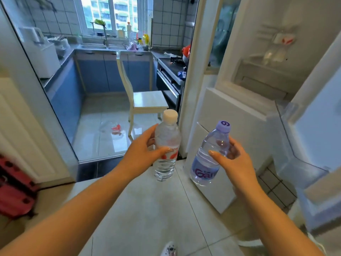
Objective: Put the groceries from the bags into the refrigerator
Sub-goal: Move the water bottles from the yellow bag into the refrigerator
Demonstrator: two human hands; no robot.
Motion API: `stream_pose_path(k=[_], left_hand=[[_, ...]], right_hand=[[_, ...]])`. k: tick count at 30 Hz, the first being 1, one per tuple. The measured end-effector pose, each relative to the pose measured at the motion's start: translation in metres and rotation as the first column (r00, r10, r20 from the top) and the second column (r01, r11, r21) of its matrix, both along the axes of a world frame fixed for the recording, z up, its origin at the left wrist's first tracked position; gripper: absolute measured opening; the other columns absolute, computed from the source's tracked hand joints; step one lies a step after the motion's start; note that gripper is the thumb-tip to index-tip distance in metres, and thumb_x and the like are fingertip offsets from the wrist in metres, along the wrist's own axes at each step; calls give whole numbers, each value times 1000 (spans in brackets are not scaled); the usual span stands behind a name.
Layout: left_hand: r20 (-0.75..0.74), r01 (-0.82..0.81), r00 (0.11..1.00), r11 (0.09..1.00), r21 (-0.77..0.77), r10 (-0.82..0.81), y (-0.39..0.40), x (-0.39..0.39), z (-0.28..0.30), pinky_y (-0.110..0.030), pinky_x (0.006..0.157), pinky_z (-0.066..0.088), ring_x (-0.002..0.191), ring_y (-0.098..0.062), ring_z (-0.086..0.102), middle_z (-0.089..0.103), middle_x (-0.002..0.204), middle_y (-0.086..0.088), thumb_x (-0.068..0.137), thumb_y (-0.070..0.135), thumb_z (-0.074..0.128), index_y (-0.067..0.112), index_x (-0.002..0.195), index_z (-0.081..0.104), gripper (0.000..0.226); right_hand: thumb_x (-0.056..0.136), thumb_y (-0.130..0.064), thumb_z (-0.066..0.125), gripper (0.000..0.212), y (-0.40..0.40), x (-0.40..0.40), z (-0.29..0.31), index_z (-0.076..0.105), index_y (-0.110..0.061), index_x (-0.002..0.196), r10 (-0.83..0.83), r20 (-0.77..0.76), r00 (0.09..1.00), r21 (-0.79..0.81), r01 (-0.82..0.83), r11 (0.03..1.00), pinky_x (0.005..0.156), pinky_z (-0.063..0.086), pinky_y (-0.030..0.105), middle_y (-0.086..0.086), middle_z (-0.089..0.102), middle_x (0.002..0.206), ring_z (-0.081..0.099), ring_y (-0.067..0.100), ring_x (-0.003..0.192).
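Observation:
My left hand (142,150) grips a clear water bottle with a white cap and a red-and-white label (167,143), held upright at chest height. My right hand (232,159) grips a second water bottle with a purple cap and a purple label (208,163), tilted slightly to the right. The white refrigerator (238,111) stands just right of both bottles, its door (311,137) swung open at the far right. Door shelves (267,71) show in the upper compartment with a few clear items on them.
A white chair (145,102) stands in the kitchen doorway ahead, with a clear plastic bag with red print (114,129) on the floor beside it. Blue cabinets, a sink and a stove (171,71) line the kitchen. A red crate (16,189) sits at the left edge.

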State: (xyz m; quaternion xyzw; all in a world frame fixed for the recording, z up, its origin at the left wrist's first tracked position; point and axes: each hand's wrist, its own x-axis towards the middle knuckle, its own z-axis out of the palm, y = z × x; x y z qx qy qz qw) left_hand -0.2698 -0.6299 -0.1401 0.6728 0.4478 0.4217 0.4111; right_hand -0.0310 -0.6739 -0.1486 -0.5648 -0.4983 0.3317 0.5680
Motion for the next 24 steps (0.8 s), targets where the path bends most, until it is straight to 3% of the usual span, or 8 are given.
stream_pose_path(k=[1, 4, 7, 11, 14, 18, 21, 24], left_hand=[[2, -1, 1000, 1000, 9, 1, 22, 6, 3, -7, 77, 45, 104, 8, 50, 51, 117, 27, 77, 32, 69, 40, 129, 40, 60], [12, 10, 1000, 1000, 21, -11, 92, 25, 13, -26, 94, 48, 115, -1, 52, 54, 125, 19, 68, 44, 68, 34, 134, 42, 71], [-11, 34, 999, 999, 38, -33, 158, 48, 27, -30, 96, 48, 115, -2, 54, 56, 125, 18, 64, 48, 68, 33, 134, 43, 76], [-6, 86, 996, 995, 58, -86, 240, 83, 41, -21, 90, 46, 111, 2, 53, 55, 121, 23, 64, 51, 65, 39, 132, 41, 73], [19, 164, 986, 984, 63, -165, 299, 116, 51, -14, 79, 49, 105, 7, 56, 58, 112, 30, 60, 51, 68, 51, 117, 43, 62], [57, 281, 957, 956, 82, -286, 387, 172, 62, -17, 78, 50, 98, 7, 60, 62, 105, 27, 55, 49, 71, 50, 109, 48, 59], [70, 432, 894, 894, 123, -442, 452, 220, 77, -12, 71, 50, 99, 6, 61, 62, 110, 21, 65, 38, 75, 42, 119, 47, 61], [58, 520, 840, 832, 194, -539, 501, 268, 96, -12, 74, 51, 100, 5, 61, 63, 109, 18, 73, 24, 75, 44, 114, 47, 53]], right_hand=[[73, -13, 77, 51, 24, 4, 0, 56, -28, 117, -20, -7, 1000, 11, 21, 1000, 73, 51, 15, -10, 66, 108, 63, 1, 96], [71, -14, 79, 58, 96, 20, 4, 51, -25, 121, -77, -57, 995, 44, 80, 996, 76, 51, 21, -5, 64, 113, 63, 9, 100], [71, -14, 79, 57, 163, 39, 12, 49, -28, 117, -134, -109, 985, 72, 142, 987, 79, 51, 27, -1, 63, 115, 63, 13, 102], [71, -14, 78, 55, 238, 67, 29, 49, -29, 116, -221, -118, 968, 110, 234, 966, 74, 50, 20, -4, 61, 115, 62, 8, 99], [70, -19, 80, 53, 286, 98, 39, 51, -34, 112, -306, -116, 945, 122, 319, 940, 80, 51, 28, -4, 62, 115, 62, 13, 102], [68, -26, 79, 57, 338, 142, 52, 50, -31, 116, -428, -66, 901, 147, 433, 889, 89, 51, 36, -2, 61, 120, 60, 18, 107], [71, -27, 77, 55, 376, 173, 67, 51, -29, 119, -526, -51, 849, 190, 526, 829, 87, 51, 36, -2, 61, 120, 60, 17, 105], [66, -33, 77, 56, 403, 198, 85, 54, -30, 117, -574, -78, 815, 235, 575, 784, 80, 50, 30, -5, 64, 115, 62, 14, 103]])
